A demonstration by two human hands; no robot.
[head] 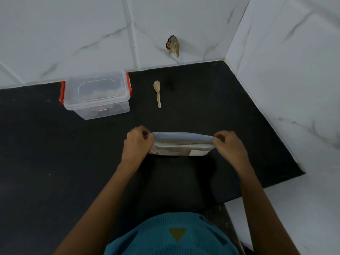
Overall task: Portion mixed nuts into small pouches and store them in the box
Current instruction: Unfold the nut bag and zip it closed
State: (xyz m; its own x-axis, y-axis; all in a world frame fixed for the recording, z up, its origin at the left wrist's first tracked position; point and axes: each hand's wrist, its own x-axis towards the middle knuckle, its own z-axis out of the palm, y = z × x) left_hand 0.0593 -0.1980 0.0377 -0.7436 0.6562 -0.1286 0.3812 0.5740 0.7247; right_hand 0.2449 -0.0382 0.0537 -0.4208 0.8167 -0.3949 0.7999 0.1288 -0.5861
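Observation:
A pale grey-white zip bag (181,143) stands upright on the black counter (55,153) in front of me. My left hand (137,144) pinches its top left corner and my right hand (230,147) pinches its top right corner, and the mouth looks nearly closed. A clear plastic box (96,94) with red side clips and its lid on sits at the back left; dark contents show faintly through it. A small wooden spoon (157,92) lies to the right of the box, bowl pointing to the wall.
White marble-look tiled walls (276,80) close off the back and the right side of the counter. A crumpled scrap (173,45) is stuck on the back wall. The counter's right edge steps in near my right forearm.

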